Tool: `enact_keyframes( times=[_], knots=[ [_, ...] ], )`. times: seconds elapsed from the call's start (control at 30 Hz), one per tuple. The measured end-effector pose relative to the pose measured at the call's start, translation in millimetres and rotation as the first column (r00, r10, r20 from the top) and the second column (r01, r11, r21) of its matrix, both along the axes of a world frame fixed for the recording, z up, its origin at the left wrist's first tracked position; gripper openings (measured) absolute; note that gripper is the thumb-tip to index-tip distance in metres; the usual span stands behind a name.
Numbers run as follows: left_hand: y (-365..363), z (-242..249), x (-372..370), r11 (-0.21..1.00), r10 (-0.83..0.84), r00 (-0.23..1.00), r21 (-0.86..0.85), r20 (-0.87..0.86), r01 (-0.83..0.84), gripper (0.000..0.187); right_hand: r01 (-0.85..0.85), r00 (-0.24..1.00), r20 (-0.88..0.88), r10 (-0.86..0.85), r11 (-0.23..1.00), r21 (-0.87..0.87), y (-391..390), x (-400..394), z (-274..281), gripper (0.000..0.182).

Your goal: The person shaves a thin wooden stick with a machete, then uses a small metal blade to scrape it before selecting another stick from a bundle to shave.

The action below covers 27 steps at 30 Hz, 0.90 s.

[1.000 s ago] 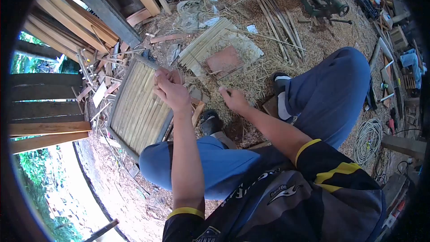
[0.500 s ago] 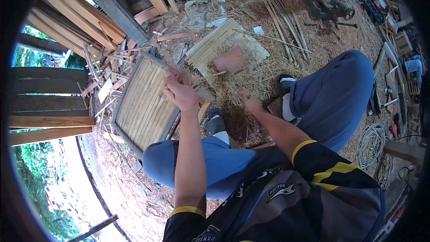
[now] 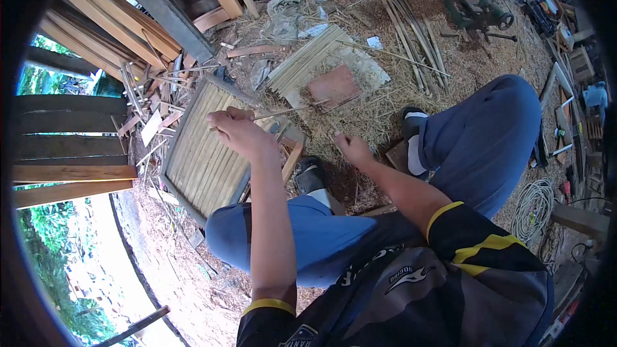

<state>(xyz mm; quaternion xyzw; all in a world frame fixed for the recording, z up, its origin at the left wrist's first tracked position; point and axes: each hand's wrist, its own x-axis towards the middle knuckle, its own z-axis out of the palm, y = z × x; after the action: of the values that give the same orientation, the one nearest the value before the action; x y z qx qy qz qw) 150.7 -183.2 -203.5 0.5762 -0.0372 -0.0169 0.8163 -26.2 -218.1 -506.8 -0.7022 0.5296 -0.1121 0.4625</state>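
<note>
My left hand (image 3: pixel 239 133) is closed around a thin bamboo strip (image 3: pixel 283 113), which points right toward the straw-like shavings on the ground. This hand is above a framed panel of bamboo slats (image 3: pixel 202 148) beside my left knee. My right hand (image 3: pixel 355 149) is closed, with fingers curled, low between my knees over the shavings; a small pale tip shows at its fingers, but what it holds I cannot make out. Beyond both hands a reddish-brown flat piece (image 3: pixel 334 85) lies beside a stack of bamboo strips (image 3: pixel 307 58).
Several long strips (image 3: pixel 411 42) lie on the ground at the far right, near a dark green metal tool (image 3: pixel 475 16). Timber boards (image 3: pixel 116 16) lean at the upper left. A coiled cable (image 3: pixel 532 209) rests right of my knee. Wood scraps and shavings cover the ground.
My left hand has moved left and turned, and the strip now shows lengthwise from it. My right hand has shifted slightly left.
</note>
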Motion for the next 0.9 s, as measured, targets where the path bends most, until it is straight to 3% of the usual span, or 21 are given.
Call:
enact_keyframes(
  times=[0.03,0.13,0.23,0.33,0.43,0.53,0.63,0.73,0.8,0.9],
  knots=[
    [0.4,0.6,-0.2,1.0,-0.011,1.0,-0.011,-0.008,0.01,0.047,-0.031,0.999,-0.03,0.039,0.976,0.217,-10.5,-10.8,21.8,0.069],
    [0.7,1.2,0.1,0.998,-0.051,0.998,-0.03,-0.021,0.05,0.047,-0.035,0.996,-0.072,0.047,0.987,0.159,-18.2,1.0,39.8,0.07],
    [-3.0,3.5,-1.9,0.997,-0.074,0.997,-0.027,-0.023,0.073,0.046,-0.12,0.978,0.177,0.113,0.992,0.034,-6.7,11.4,78.0,0.081],
    [1.6,5.6,-2.6,0.997,-0.071,0.997,-0.045,-0.026,0.07,0.045,-0.153,0.988,0.034,0.151,0.988,0.032,-18.8,0.4,50.9,0.08],
    [3.2,-3.6,6.1,0.989,-0.12,0.993,-0.082,-0.005,0.119,0.046,-0.063,0.978,-0.176,0.112,0.963,0.261,-46.7,-33.3,-10.7,0.087],
    [1.0,-1.3,-4.5,0.988,-0.141,0.99,-0.065,-0.025,0.14,0.045,-0.057,0.956,-0.285,0.071,0.997,0.058,-49.1,-39.5,-16.4,0.094],
    [0.6,4.6,-8.5,0.976,-0.197,0.98,-0.103,-0.03,0.193,0.043,0.035,0.965,-0.246,0.088,0.888,0.459,-56.6,-40.7,-1.0,0.097],
    [1.7,-2.4,5.9,0.894,-0.339,0.941,-0.309,0.012,0.325,0.044,-0.008,0.965,-0.256,0.055,0.983,0.183,-52.4,-34.1,-18.6,0.099],
    [4.5,-10.6,6.3,0.771,-0.439,0.89,-0.456,0.123,0.444,0.045,0.026,0.958,-0.285,0.038,0.976,0.216,-52.3,-29.7,-18.2,0.095],
    [-0.5,-11.8,0.6,0.795,-0.434,0.888,-0.397,0.155,0.458,0.049,0.048,0.974,-0.224,0.008,0.968,0.245,-38.7,-21.6,-1.3,0.086]
  ],
)
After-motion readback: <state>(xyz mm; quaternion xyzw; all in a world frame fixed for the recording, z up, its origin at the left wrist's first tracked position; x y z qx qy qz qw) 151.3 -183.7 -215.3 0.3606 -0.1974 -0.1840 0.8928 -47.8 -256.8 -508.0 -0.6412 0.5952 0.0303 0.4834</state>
